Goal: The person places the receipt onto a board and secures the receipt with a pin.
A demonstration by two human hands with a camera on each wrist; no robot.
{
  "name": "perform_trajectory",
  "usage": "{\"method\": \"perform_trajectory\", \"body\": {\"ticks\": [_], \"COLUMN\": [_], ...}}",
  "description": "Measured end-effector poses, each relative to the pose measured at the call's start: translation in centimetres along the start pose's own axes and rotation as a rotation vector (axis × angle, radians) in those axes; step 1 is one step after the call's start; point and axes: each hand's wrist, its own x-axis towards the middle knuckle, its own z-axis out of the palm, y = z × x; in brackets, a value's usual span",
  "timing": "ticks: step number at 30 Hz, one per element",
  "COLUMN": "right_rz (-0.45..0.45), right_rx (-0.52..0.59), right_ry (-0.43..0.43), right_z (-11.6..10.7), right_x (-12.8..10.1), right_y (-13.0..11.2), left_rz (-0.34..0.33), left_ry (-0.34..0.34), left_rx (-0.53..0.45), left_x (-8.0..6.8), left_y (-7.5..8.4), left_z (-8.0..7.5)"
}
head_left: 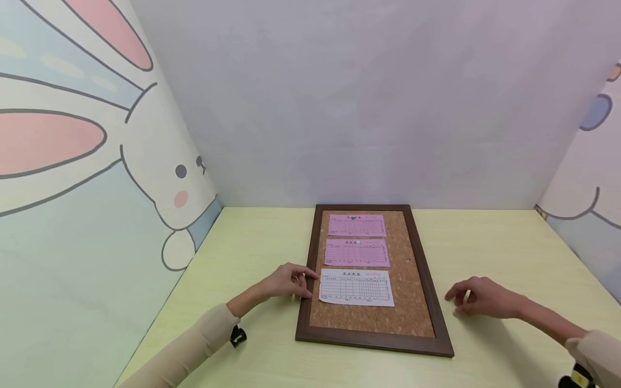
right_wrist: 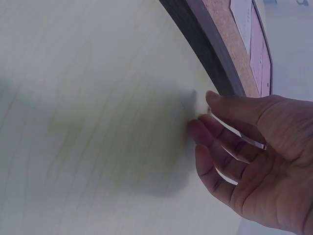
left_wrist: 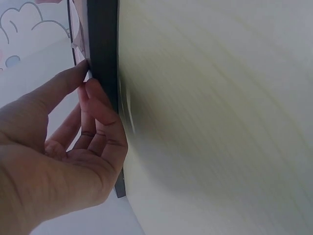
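Note:
A cork board (head_left: 412,269) with a dark brown frame lies on the table. Two pink printed slips, the upper one (head_left: 357,229) and the lower one (head_left: 359,257), and a white printed slip (head_left: 359,291) lie on the cork. A green pushpin (head_left: 353,218) sits on the upper pink slip, a pale one (head_left: 358,242) on the lower. My left hand (head_left: 289,280) rests its fingers on the frame's left side, close to the white slip; its thumb and index tips come near each other there. Right of the board, my right hand (head_left: 485,298) hovers low with loosely bent fingers; no held object shows.
The pale yellow-green table (head_left: 257,237) extends on both sides of the board. A plain grey wall (head_left: 359,108) rises behind it. Panels with rabbit drawings stand at the left (head_left: 97,242) and right (head_left: 572,178).

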Motion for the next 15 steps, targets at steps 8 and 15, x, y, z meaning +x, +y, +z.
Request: {"method": "perform_trajectory", "body": {"ticks": [8, 15], "right_rz": [0.081, 0.066], "right_rx": [0.004, -0.027], "right_ry": [0.011, 0.02], "right_z": [-1.5, -2.4], "right_x": [-1.5, -3.2], "right_y": [0.0, 0.7], "left_rz": [0.002, -0.013], "left_ry": [-0.001, 0.001], "left_rx": [0.001, -0.013], "left_x": [0.0, -0.1], "left_y": [0.0, -0.2], "left_z": [0.1, 0.1]}}
